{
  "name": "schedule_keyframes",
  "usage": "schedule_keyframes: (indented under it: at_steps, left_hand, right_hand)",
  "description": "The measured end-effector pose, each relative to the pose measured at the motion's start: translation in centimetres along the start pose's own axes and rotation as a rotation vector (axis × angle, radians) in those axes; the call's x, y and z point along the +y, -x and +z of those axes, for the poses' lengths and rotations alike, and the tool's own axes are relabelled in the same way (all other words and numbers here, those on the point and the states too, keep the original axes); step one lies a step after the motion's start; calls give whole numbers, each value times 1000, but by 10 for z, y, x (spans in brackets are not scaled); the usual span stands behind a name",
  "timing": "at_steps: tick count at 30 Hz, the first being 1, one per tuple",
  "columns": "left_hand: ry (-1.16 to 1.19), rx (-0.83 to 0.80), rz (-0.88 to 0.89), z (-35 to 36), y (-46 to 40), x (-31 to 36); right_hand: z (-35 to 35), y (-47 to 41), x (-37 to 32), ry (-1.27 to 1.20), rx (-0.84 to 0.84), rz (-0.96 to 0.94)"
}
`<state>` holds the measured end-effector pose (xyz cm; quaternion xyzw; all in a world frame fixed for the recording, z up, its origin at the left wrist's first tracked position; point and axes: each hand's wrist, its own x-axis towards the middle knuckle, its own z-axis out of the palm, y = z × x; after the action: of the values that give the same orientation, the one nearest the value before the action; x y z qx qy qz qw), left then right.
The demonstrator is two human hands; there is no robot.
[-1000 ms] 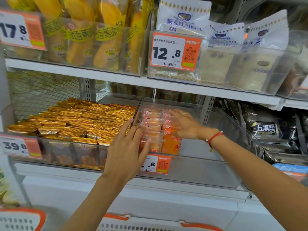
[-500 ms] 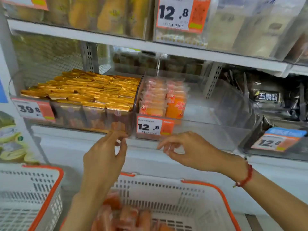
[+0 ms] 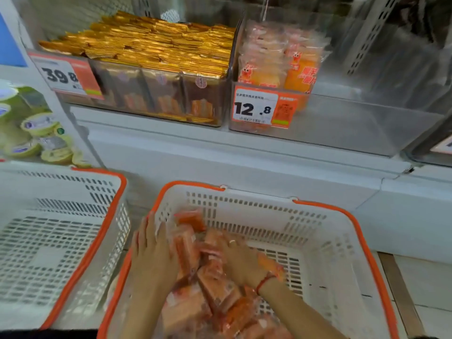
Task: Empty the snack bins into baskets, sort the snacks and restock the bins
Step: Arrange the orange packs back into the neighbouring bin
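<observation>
Gathering orange snack packs in the basket: left hand flat, fingers straight against the pile; right hand grip unclear. Risk: slick packs beyond the fingertips slide off, scattering.

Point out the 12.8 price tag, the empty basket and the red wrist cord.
12.8 price tag [image 3: 263,107]: head view, white number panel.
Empty basket [image 3: 111,217]: head view, orange right rim.
Red wrist cord [image 3: 264,282]: head view, strand across wrist.

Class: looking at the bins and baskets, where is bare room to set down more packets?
Free: the clear bin right of its orange packets, and the left basket. Crowded: the gold-packet bin and the middle basket's left side.
</observation>
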<state>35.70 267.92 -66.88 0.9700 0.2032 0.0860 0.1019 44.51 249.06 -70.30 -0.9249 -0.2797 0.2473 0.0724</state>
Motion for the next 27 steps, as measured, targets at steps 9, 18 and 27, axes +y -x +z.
schedule_keyframes:
  at_steps: [9,18,27]
  left_hand:
    - [11,8,-26,-4,3,5]
    - [1017,-459,-147,-57,-12,66]
    - [1331,-493,-344,-71,-12,54]
  right_hand:
    - [-8,-18,6,-41,197,-169]
    - [-133,58,32,-851,-78,-1]
    - [-109,56,9,-1576,53,29]
